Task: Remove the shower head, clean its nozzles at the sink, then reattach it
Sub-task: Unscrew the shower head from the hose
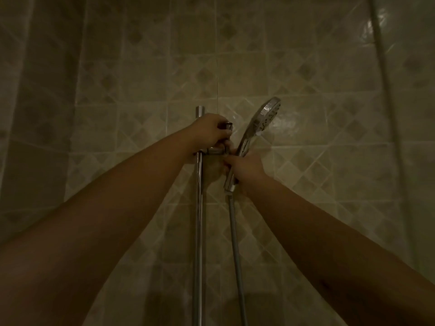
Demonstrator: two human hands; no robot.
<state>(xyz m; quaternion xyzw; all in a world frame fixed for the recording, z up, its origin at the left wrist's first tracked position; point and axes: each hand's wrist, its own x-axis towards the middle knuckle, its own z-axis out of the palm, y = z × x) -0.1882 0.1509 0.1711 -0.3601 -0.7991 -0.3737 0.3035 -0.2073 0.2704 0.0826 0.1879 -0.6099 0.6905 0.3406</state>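
Left hand (209, 131): closing around the holder (215, 150) on the rail (199, 208), likely steadying it.
Right hand (244, 169): wrapping the shower head (263, 118) handle, just beside the holder, hose (235, 243) hanging below.

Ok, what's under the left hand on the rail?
The left hand covers the holder on the rail; only chrome edges show. Its clamp is hidden.

Both bare forearms reach far up and converge, the left hand (209, 132) curled closed, knuckles up, the right hand (246, 169) fisted just beside it, lower right.
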